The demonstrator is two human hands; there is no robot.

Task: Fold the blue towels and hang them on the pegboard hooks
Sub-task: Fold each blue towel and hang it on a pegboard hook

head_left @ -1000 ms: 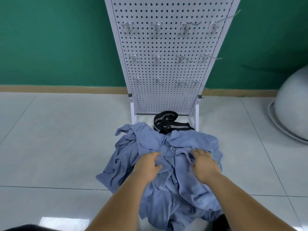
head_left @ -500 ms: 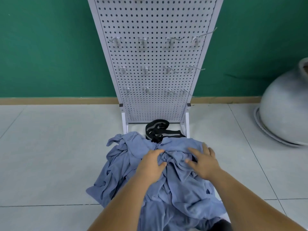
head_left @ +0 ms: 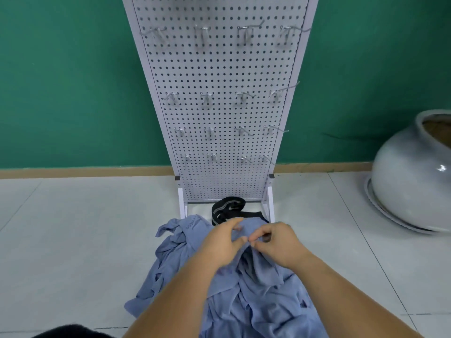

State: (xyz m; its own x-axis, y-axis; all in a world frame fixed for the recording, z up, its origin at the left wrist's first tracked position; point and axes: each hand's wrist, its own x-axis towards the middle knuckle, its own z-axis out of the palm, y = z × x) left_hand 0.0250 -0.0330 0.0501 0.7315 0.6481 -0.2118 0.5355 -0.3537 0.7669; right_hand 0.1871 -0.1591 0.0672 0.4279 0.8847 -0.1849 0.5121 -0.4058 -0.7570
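Head view: pinching heaped towels point(head_left: 256, 308) with left hand point(head_left: 220, 243) and right hand point(head_left: 280, 243); risk of dragging up several tangled together.

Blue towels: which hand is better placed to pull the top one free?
Left, probably. The left hand wraps a bunched fold at the top of the blue towels with fingers and thumb; the right hand only pinches the same fold with fingertips.

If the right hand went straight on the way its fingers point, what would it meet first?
Probably the left hand, whose thumb almost touches the right hand over the blue towel both pinch; depth unclear.
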